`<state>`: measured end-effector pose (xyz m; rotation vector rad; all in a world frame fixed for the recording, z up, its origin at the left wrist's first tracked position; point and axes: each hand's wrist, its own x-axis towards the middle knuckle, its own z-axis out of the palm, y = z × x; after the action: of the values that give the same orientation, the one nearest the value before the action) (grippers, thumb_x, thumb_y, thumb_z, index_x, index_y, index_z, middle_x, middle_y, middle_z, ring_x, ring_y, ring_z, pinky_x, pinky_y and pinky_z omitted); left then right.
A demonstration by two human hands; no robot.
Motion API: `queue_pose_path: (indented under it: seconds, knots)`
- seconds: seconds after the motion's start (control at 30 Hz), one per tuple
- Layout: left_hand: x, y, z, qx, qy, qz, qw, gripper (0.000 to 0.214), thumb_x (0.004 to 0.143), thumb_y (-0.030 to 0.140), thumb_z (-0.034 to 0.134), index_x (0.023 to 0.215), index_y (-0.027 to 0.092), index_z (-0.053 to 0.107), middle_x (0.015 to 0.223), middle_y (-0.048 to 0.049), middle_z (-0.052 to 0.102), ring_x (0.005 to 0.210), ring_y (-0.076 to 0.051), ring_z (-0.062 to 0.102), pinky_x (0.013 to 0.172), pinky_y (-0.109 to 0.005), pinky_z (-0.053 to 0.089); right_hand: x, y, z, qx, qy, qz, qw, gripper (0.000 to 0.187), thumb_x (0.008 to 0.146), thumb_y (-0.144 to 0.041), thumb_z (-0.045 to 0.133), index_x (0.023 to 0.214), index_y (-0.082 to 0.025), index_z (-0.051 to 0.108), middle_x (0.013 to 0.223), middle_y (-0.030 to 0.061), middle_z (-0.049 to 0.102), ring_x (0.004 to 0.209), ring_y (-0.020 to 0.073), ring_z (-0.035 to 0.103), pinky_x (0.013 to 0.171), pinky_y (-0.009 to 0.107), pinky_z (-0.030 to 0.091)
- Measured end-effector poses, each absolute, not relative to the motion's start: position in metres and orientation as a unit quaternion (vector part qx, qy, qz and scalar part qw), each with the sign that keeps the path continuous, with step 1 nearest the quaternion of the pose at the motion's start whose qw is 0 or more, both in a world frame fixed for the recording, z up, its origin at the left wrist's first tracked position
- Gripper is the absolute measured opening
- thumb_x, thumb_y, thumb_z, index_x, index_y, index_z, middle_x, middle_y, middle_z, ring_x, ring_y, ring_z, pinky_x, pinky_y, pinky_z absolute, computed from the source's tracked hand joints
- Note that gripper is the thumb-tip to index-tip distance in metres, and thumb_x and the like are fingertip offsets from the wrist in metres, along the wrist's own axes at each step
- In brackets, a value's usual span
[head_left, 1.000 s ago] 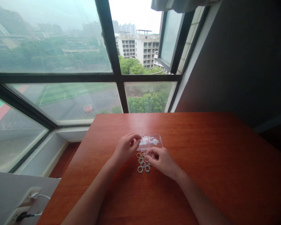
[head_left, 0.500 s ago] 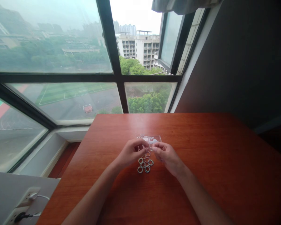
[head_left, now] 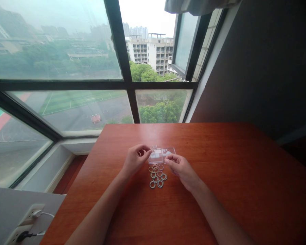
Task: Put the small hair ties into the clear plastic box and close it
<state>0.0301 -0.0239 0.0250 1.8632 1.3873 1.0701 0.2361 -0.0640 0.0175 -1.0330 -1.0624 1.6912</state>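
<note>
A clear plastic case (head_left: 161,153) lies on the reddish wooden table (head_left: 219,177). Several small pale rings (head_left: 157,175) are heaped just in front of it. My left hand (head_left: 135,159) is curled, its thumb and forefinger pinched at the case's left top corner. My right hand (head_left: 180,167) sits at the case's right side with fingers pinched together, apparently on a small ring that I cannot make out clearly.
A large window (head_left: 66,68) runs along the table's far edge, with a sill below on the left. A wall socket with a plugged cable (head_left: 28,221) sits at the lower left. A dark wall (head_left: 270,68) closes the right side.
My left hand has drawn back from the middle to the case's left corner. My right hand lifted from the ring heap and now stays pinched beside the case.
</note>
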Motion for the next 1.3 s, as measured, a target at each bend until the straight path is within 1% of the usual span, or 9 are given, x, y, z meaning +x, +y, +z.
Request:
queue_pose_path:
  seconds: [0.17, 0.3, 0.43, 0.7, 0.8, 0.87, 1.03, 1.13, 1.3]
  knots:
    - [0.026, -0.021, 0.021, 0.718, 0.544, 0.374, 0.221, 0.016, 0.081, 0.029, 0.061, 0.073, 0.016, 0.066, 0.056, 0.0032, 0.053, 0.051, -0.009, 0.044, 0.05, -0.02, 0.034, 0.235, -0.064, 0.018, -0.421, -0.425, 0.682, 0.42, 0.033, 0.073, -0.044, 0.073, 0.081, -0.016, 0.057, 0.051, -0.0103, 0.035, 0.045, 0.0041, 0.021, 0.042, 0.021, 0.013]
    - [0.027, -0.02, 0.019, 0.758, 0.54, 0.332, 0.155, 0.012, 0.082, 0.025, 0.058, 0.077, 0.018, 0.065, 0.065, 0.0011, 0.058, 0.058, -0.011, 0.047, 0.057, -0.022, 0.036, 0.235, -0.064, 0.016, -0.425, -0.431, 0.682, 0.41, 0.033, 0.072, -0.045, 0.073, 0.08, -0.017, 0.057, 0.051, -0.0099, 0.036, 0.046, 0.0046, 0.022, 0.043, 0.021, 0.013]
    - [0.027, -0.02, 0.019, 0.774, 0.541, 0.308, 0.116, 0.011, 0.084, 0.023, 0.056, 0.079, 0.019, 0.065, 0.073, -0.0005, 0.062, 0.062, -0.012, 0.05, 0.059, -0.023, 0.036, 0.235, -0.064, 0.014, -0.431, -0.439, 0.678, 0.403, 0.033, 0.071, -0.045, 0.072, 0.081, -0.017, 0.058, 0.053, -0.0093, 0.039, 0.046, 0.005, 0.023, 0.043, 0.021, 0.014]
    - [0.026, -0.019, 0.017, 0.769, 0.557, 0.294, 0.107, 0.013, 0.086, 0.025, 0.054, 0.086, 0.02, 0.066, 0.081, -0.0014, 0.062, 0.064, -0.013, 0.052, 0.06, -0.024, 0.037, 0.233, -0.066, 0.023, -0.435, -0.433, 0.68, 0.402, 0.03, 0.071, -0.042, 0.071, 0.079, -0.017, 0.056, 0.052, -0.01, 0.038, 0.046, 0.0047, 0.019, 0.045, 0.022, 0.011]
    - [0.025, -0.02, 0.018, 0.774, 0.55, 0.294, 0.112, 0.014, 0.086, 0.025, 0.053, 0.086, 0.02, 0.066, 0.082, -0.0015, 0.062, 0.064, -0.012, 0.052, 0.061, -0.024, 0.038, 0.233, -0.067, 0.026, -0.441, -0.442, 0.67, 0.403, 0.025, 0.071, -0.038, 0.07, 0.076, -0.017, 0.057, 0.051, -0.0092, 0.04, 0.046, 0.0052, 0.021, 0.045, 0.022, 0.013]
    - [0.024, -0.02, 0.019, 0.774, 0.547, 0.297, 0.115, 0.014, 0.087, 0.024, 0.052, 0.087, 0.02, 0.066, 0.082, -0.0014, 0.062, 0.064, -0.012, 0.052, 0.061, -0.024, 0.038, 0.233, -0.067, 0.026, -0.449, -0.454, 0.654, 0.406, 0.021, 0.071, -0.035, 0.068, 0.073, -0.017, 0.058, 0.053, -0.0078, 0.043, 0.047, 0.0057, 0.026, 0.046, 0.022, 0.017]
    - [0.022, -0.021, 0.022, 0.771, 0.549, 0.302, 0.11, 0.013, 0.086, 0.024, 0.052, 0.088, 0.019, 0.064, 0.076, -0.0005, 0.06, 0.062, -0.012, 0.05, 0.061, -0.024, 0.038, 0.232, -0.066, 0.021, -0.457, -0.518, 0.599, 0.404, 0.016, 0.073, -0.032, 0.064, 0.07, -0.017, 0.059, 0.065, -0.0028, 0.056, 0.059, 0.0099, 0.045, 0.055, 0.022, 0.033]
    - [0.022, -0.022, 0.025, 0.771, 0.549, 0.301, 0.116, 0.01, 0.084, 0.023, 0.052, 0.083, 0.019, 0.062, 0.073, 0.0001, 0.06, 0.061, -0.012, 0.049, 0.061, -0.024, 0.037, 0.232, -0.069, 0.018, -0.477, -0.617, 0.512, 0.36, 0.013, 0.077, -0.03, 0.06, 0.074, -0.017, 0.061, 0.063, -0.0026, 0.056, 0.058, 0.0107, 0.047, 0.055, 0.022, 0.034]
    - [0.023, -0.024, 0.029, 0.77, 0.554, 0.295, 0.113, 0.01, 0.082, 0.022, 0.053, 0.076, 0.018, 0.06, 0.069, 0.0007, 0.06, 0.061, -0.012, 0.049, 0.06, -0.023, 0.036, 0.231, -0.078, 0.018, -0.496, -0.766, 0.336, 0.236, 0.01, 0.08, -0.023, 0.058, 0.078, -0.021, 0.068, 0.063, -0.0026, 0.061, 0.058, 0.0104, 0.051, 0.057, 0.022, 0.032]
